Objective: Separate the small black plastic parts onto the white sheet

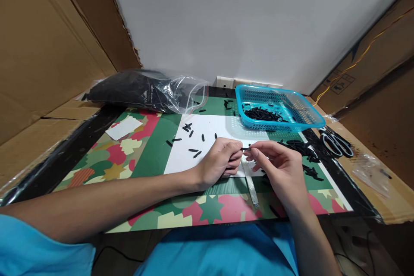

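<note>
A small black stick-like piece [246, 149] spans the gap between my two hands, over the white sheet [174, 155]. My left hand [223, 157] is curled closed, its thumb and forefinger at the piece's left end. The thumb and fingertips of my right hand [278, 164] pinch the right end. Below the hands lies a narrow whitish strip [250, 183]; its upper end is near my left hand. Several loose black pieces [193, 150] are scattered on the sheet, and more lie in a pile [299, 147] beyond my right hand.
A blue basket [280, 127] holding black pieces stands at the back right. Scissors [336, 144] and a clear plastic bag [370, 172] lie to the right. At the back left is a large bag of black material [136, 90], with a white paper piece [123, 128] in front.
</note>
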A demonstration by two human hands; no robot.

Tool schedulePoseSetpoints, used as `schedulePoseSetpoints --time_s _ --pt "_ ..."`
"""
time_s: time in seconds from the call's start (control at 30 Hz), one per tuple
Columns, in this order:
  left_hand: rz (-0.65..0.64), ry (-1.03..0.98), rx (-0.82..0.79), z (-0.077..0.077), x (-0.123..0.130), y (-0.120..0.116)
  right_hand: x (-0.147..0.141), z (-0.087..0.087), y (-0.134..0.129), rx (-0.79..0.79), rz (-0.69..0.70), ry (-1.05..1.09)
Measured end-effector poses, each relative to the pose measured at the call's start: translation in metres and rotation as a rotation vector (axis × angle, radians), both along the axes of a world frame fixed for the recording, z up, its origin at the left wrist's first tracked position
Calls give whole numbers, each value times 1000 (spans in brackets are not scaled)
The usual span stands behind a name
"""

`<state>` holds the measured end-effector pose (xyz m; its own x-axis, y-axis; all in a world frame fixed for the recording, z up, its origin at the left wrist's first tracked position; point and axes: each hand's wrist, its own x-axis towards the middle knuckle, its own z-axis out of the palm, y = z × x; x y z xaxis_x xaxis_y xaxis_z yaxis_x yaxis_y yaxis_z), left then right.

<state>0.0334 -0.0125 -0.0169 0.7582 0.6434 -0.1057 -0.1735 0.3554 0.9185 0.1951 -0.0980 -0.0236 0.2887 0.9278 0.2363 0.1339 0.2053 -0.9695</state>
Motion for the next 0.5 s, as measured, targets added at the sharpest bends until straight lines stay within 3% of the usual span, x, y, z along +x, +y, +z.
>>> schedulePoseSetpoints --time_s 0.5 --pt "37 10 4 -1 0 0 -1 3 -2 -32 41 -36"
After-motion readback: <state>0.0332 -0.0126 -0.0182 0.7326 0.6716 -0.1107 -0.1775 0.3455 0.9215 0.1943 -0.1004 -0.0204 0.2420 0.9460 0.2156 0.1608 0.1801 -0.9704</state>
